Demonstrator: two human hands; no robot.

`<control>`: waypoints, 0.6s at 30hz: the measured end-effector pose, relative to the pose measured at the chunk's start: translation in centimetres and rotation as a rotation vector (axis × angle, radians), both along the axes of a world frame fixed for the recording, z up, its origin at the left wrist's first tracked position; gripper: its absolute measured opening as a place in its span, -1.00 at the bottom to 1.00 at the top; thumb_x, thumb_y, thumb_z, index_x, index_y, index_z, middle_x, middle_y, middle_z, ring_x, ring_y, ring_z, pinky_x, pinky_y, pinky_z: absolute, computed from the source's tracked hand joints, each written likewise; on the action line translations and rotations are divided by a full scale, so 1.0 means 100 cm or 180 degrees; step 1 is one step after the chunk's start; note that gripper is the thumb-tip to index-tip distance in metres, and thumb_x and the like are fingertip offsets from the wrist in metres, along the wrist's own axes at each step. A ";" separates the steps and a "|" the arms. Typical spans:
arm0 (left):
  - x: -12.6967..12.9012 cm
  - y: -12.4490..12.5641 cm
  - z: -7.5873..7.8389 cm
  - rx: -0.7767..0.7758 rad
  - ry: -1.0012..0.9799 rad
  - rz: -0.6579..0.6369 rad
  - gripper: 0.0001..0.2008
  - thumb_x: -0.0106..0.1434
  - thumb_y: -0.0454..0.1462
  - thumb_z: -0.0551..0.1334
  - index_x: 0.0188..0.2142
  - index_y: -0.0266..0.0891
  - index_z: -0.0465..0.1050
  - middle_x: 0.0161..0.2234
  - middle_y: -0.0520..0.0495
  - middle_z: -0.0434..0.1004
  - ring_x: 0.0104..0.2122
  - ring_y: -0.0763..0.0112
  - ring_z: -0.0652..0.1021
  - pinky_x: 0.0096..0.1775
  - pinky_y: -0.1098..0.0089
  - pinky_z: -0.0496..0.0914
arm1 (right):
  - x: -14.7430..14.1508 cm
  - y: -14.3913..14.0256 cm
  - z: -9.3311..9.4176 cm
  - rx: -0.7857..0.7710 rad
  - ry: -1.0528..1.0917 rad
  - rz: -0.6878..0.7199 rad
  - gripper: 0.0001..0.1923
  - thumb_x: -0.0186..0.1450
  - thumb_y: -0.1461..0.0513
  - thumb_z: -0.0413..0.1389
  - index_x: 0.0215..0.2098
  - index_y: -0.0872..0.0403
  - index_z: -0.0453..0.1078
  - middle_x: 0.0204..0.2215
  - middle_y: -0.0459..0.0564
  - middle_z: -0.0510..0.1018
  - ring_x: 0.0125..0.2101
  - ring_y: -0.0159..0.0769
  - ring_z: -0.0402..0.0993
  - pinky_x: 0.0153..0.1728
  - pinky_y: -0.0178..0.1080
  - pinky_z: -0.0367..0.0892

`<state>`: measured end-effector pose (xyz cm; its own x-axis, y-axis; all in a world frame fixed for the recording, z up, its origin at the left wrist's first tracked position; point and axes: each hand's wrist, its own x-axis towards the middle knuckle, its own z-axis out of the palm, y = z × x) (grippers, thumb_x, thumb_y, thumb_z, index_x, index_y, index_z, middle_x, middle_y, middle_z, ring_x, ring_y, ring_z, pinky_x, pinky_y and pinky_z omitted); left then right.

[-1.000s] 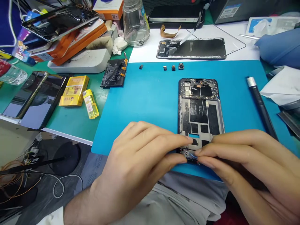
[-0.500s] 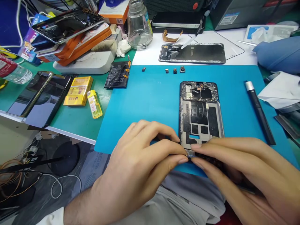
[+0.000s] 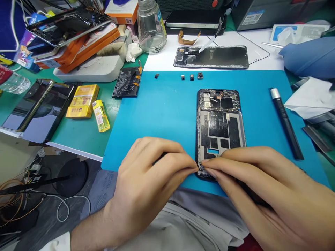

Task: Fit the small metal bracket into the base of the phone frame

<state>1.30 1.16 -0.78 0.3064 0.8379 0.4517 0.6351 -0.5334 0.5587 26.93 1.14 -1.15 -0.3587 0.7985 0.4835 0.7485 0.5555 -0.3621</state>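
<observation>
Working at the opened phone's (image 3: 220, 129) bottom edge, left hand (image 3: 146, 181) and right hand (image 3: 261, 188) fingers pinch together on a tiny part; freeing it likely needs a delicate lift.

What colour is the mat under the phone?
The mat is bright blue, seen in the head view.

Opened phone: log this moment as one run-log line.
left hand: fingertips at opened phone bottom edge | right hand: same spot | phone: flat on blue mat | screwdriver: untouched

Head cam, close, looks fwd and down over the blue mat (image 3: 167, 115); far edge probably cropped.
</observation>
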 end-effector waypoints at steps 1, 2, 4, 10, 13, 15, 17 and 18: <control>0.000 0.000 -0.001 0.0054 0.0047 -0.0007 -0.92 0.84 -0.27 0.45 0.12 0.00 0.72 0.01 0.08 0.91 0.00 0.35 0.84 0.08 0.20 0.66 | 0.005 -0.004 -0.005 -0.0044 0.0021 0.0010 -0.82 0.88 0.09 0.22 0.19 -0.19 0.70 0.03 -0.20 0.82 -0.17 -0.39 0.79 -0.34 -0.17 0.51; -0.001 0.000 -0.002 0.0107 0.0084 -0.0022 -0.91 0.85 -0.28 0.44 0.13 0.01 0.74 0.02 0.08 0.92 0.00 0.35 0.84 0.07 0.20 0.66 | 0.013 -0.011 -0.011 -0.0106 0.0042 0.0012 -0.83 0.84 0.04 0.28 0.24 -0.21 0.74 0.05 -0.13 0.82 -0.10 -0.29 0.81 -0.28 -0.18 0.57; -0.001 0.001 -0.002 0.0202 0.0133 -0.0027 -0.90 0.86 -0.26 0.43 0.15 0.01 0.78 0.02 0.07 0.94 0.00 0.35 0.84 0.07 0.19 0.65 | 0.034 -0.027 -0.029 -0.0297 0.0170 -0.0008 -0.70 0.71 -0.11 0.44 0.30 -0.27 0.80 0.06 0.00 0.81 0.03 -0.03 0.82 -0.12 -0.12 0.69; -0.004 0.002 0.000 0.0430 0.0340 -0.0139 -0.87 0.86 -0.26 0.42 0.12 -0.08 0.82 0.01 0.02 0.95 0.00 0.33 0.82 0.12 0.19 0.66 | 0.074 -0.050 -0.055 -0.0424 0.0184 -0.0038 -0.55 0.62 -0.28 0.50 0.29 -0.30 0.83 0.02 0.04 0.79 0.08 0.07 0.80 -0.02 -0.04 0.77; -0.007 0.000 -0.002 0.0568 0.0446 -0.0279 -0.89 0.85 -0.31 0.43 0.20 -0.16 0.79 0.08 -0.01 0.97 0.07 0.31 0.82 0.19 0.18 0.68 | 0.053 -0.032 -0.038 -0.0345 0.0155 0.0000 -0.61 0.67 -0.18 0.49 0.36 -0.33 0.80 0.07 0.01 0.81 0.05 0.04 0.81 0.00 -0.03 0.78; -0.010 -0.001 -0.002 0.0649 0.0566 -0.0385 -0.88 0.84 -0.34 0.44 0.24 -0.22 0.78 0.13 -0.02 0.98 0.11 0.31 0.84 0.24 0.17 0.68 | 0.034 -0.019 -0.024 -0.0270 0.0129 0.0015 -0.72 0.76 -0.01 0.41 0.39 -0.37 0.76 0.12 -0.09 0.82 -0.02 -0.11 0.81 0.06 -0.07 0.76; -0.014 -0.001 0.000 0.0732 0.0705 -0.0522 -0.87 0.86 -0.35 0.41 0.25 -0.27 0.77 0.12 -0.01 0.99 0.11 0.33 0.85 0.26 0.19 0.70 | 0.024 -0.014 -0.019 -0.0234 0.0113 0.0020 -0.72 0.78 0.08 0.37 0.39 -0.39 0.75 0.15 -0.15 0.82 -0.06 -0.19 0.81 0.08 -0.09 0.74; -0.016 0.000 0.002 0.0764 0.0779 -0.0589 -0.87 0.87 -0.35 0.40 0.25 -0.30 0.76 0.11 0.00 0.99 0.10 0.34 0.86 0.24 0.20 0.71 | 0.025 -0.014 -0.020 -0.0245 0.0111 0.0020 -0.72 0.77 0.05 0.39 0.38 -0.39 0.75 0.15 -0.14 0.82 -0.04 -0.17 0.81 0.07 -0.08 0.75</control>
